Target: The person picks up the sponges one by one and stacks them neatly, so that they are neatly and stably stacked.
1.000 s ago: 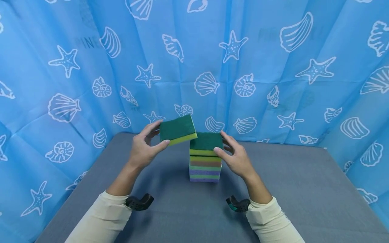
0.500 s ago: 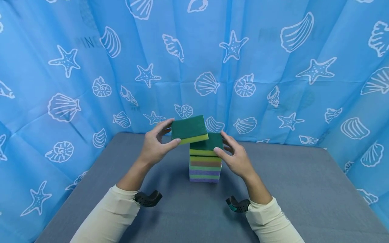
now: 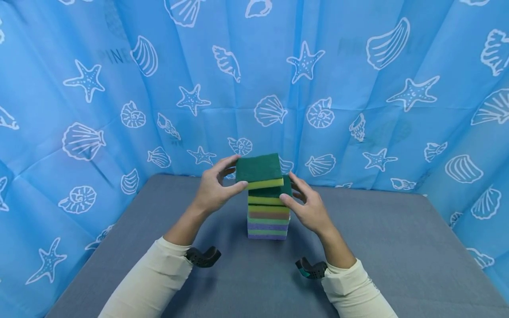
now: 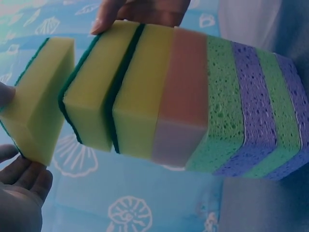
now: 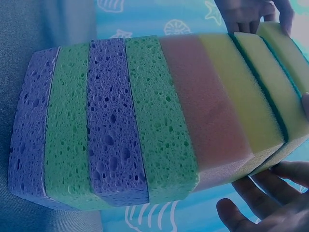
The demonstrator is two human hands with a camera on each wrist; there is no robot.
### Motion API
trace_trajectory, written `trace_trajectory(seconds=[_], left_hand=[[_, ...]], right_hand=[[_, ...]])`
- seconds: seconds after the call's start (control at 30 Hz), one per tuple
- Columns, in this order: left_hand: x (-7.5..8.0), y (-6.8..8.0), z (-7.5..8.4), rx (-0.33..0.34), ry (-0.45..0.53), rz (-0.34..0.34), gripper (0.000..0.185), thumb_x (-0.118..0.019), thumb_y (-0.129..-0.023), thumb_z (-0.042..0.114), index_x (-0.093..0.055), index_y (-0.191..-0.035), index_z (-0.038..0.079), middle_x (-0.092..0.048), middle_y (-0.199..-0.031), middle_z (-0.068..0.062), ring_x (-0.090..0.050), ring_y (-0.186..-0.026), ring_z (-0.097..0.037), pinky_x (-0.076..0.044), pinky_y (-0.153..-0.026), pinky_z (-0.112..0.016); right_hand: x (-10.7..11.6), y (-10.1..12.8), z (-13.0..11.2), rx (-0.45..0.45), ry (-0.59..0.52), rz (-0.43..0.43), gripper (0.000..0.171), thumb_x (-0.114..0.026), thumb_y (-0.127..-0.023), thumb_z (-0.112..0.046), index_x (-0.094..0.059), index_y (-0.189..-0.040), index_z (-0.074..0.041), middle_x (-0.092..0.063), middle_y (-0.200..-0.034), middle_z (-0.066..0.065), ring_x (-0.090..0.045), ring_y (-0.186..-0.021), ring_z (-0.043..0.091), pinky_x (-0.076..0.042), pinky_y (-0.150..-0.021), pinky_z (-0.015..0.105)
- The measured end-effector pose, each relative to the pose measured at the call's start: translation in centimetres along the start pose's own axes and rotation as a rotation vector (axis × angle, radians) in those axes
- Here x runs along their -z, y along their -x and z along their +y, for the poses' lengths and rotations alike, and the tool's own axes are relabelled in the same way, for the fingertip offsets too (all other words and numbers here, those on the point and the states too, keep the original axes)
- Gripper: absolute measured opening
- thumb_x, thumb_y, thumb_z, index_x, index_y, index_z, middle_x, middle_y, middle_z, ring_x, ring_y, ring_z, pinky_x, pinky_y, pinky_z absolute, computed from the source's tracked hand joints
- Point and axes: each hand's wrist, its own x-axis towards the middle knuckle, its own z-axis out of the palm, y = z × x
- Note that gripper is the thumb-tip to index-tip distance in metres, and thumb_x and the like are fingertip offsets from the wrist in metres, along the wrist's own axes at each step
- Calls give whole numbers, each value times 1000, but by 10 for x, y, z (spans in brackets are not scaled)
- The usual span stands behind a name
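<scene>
My left hand [image 3: 214,187] pinches a yellow sponge with a dark green scouring pad [image 3: 259,168] by its left end, thumb in front and fingers behind. In the left wrist view a gap separates this sponge [image 4: 46,92] from the stack's top. My right hand [image 3: 310,206] holds the right end of the stack's uppermost sponge [image 3: 265,200], also yellow with a green pad. Below it come another yellow-and-green sponge [image 4: 145,87], a pink layer [image 4: 183,82], then porous green and purple sponges [image 5: 111,121] in turn. The stack stands upright.
A grey cloth-covered table [image 3: 377,247] carries the stack near its middle. Behind it hangs a blue curtain [image 3: 342,145] with white shells and starfish. Black wrist devices [image 3: 203,257] sit at both sleeve cuffs.
My left hand has carried its sponge to the right until it overlaps most of the stack's top in the head view, turning it more level. The right hand stays put.
</scene>
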Motion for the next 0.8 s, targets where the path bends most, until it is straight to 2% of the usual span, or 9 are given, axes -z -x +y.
trace_trajectory(seconds=[0.17, 0.4, 0.53, 0.8], left_hand=[[-6, -3, 1, 24, -3, -22, 63, -71, -83, -3, -43, -140, -8, -44, -140, -22, -45, -125, -30, -39, -100, -41], [-13, -7, -1, 13, 5, -53, 64, -71, -83, -5, -43, -140, -8, -44, -140, -21, -44, -127, -31, -37, -102, -46], [-16, -8, -3, 9, 10, -67, 63, -71, -83, -4, -43, -139, -9, -45, -139, -21, -45, -125, -31, -36, -102, -49], [-19, -8, -3, 34, 9, -88, 63, -71, -83, -3, -44, -140, -6, -45, -140, -19, -46, -124, -31, -37, -102, -40]], right_hand=[[-1, 0, -4, -10, 0, 0, 63, -60, -95, -5, -30, -150, -2, -37, -146, 20, -41, -129, 37, -37, -100, 53], [1, 4, -37, -11, 3, -13, 62, -59, -94, -2, -29, -148, 7, -39, -142, 25, -42, -127, 40, -36, -99, 57], [1, 4, -39, 0, -1, -14, 62, -59, -93, -2, -30, -147, 7, -39, -143, 25, -43, -126, 40, -36, -99, 58], [2, 3, -39, 6, -16, -22, 64, -61, -92, -1, -30, -148, 6, -37, -145, 25, -43, -125, 42, -36, -98, 59]])
